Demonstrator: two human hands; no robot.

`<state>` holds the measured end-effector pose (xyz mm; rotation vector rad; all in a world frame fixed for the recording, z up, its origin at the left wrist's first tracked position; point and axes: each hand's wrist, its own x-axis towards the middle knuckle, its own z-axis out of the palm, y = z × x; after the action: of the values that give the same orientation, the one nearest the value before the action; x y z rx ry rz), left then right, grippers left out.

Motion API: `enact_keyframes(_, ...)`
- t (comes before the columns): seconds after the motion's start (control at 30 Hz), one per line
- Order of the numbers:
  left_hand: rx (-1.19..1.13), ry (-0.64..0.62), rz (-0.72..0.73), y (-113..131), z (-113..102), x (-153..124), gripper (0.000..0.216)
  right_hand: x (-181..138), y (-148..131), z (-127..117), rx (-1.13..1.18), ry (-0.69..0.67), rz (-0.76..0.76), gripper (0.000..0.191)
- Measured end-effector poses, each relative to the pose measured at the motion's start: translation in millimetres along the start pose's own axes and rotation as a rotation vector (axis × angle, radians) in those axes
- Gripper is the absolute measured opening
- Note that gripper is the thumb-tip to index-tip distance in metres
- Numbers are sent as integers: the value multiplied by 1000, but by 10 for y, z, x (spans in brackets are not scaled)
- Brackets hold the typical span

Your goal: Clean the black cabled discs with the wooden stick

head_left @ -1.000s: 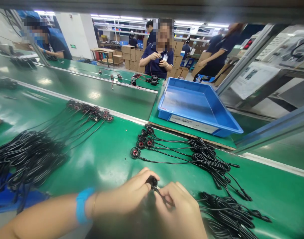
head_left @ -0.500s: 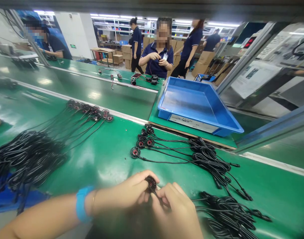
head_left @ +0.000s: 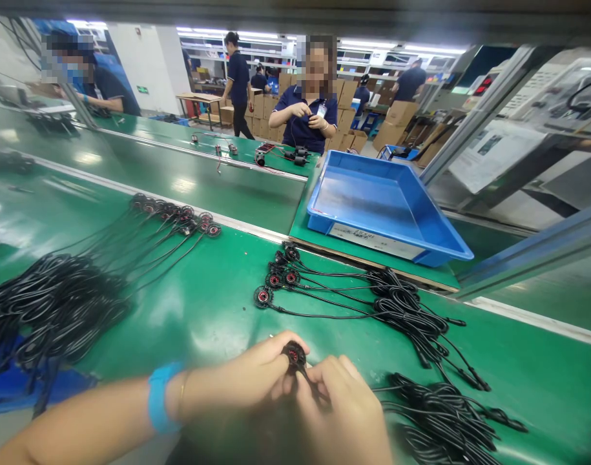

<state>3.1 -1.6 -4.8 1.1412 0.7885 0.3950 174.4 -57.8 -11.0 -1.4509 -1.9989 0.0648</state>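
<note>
At the near edge of the bench, my left hand [head_left: 263,368] is closed on a round black part with a red ring in its middle [head_left: 294,355], thumb and fingers around its rim. A black cable [head_left: 311,381] leads out of this part. My right hand [head_left: 348,403] pinches the cable close to where it meets the part; its fingertips are partly hidden. Farther up lie several similar round parts [head_left: 263,296] with cables running right into coiled bundles [head_left: 402,303]. Another cable bundle [head_left: 445,413] lies right of my right hand.
On the left is a big heap of black cables [head_left: 57,310], their round ends [head_left: 179,216] pointing away from me. A blue tray [head_left: 373,194] stands on a raised green board. Metal posts [head_left: 493,110] flank the bench. A co-worker [head_left: 307,116] handles small parts across the bench.
Both hands keep nearly the same place and hold on the round part and its cable. In the background, one person has walked left and another has gone from view.
</note>
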Motion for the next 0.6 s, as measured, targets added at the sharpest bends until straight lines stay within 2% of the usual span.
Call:
enact_keyframes(0.23, 35, -11, 54, -66, -10, 11, 33, -58, 82, 97, -39, 47, -28, 21)
enact_keyframes(0.5, 17, -9, 57, -12, 9, -3, 30, -89, 84, 137, -111, 113, -49, 23)
enact_keyframes(0.6, 59, 17, 60, -14, 14, 11, 29, -73, 75, 116, -153, 98, -64, 25)
